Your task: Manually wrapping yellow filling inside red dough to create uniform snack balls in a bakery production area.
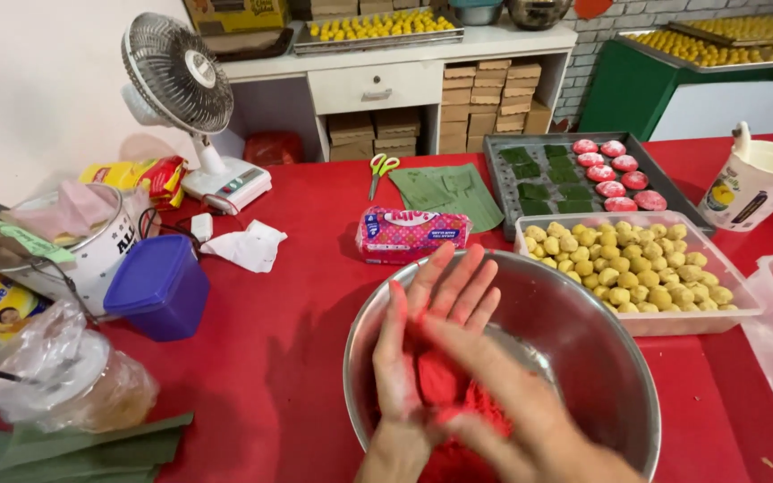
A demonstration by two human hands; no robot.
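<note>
Hands over round steel mixing bowl [583,331]: left hand [431,331] flat open w/ lump of red dough [443,380] on palm, right hand [530,411] open, pressing across it; shaping step, prob. needs even rolling pressure.

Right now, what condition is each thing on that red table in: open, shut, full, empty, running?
Left hand: open, palm up, stained red, red dough on it.
Right hand: blurred, pressed on the dough.
Steel bowl: holds red dough, mostly bare.
Clear tub: uncovered, full of yellow balls.
Dark tray: partly filled, green leaf squares and pink cakes.
Blue box: lid on.
Scissors: closed, lying flat.
Fan: cannot tell if running.
</note>
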